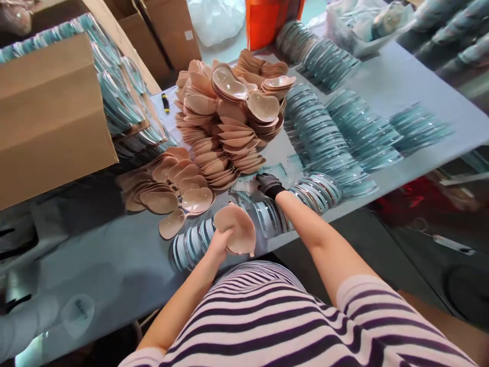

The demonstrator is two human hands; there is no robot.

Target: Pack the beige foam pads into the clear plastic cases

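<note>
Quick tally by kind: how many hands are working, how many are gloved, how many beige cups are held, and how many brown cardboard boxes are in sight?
Bare left hand, holding one beige heart-shaped silicone cup: 1
Right hand in black mesh glove: 1
Brown cardboard boxes, the large nearest one: 3
Total: 6

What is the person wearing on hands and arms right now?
The right hand wears a black mesh-like glove ending at the wrist. The left hand is bare. Both forearms are bare; short sleeves are pale pink with dark stripes.
</note>
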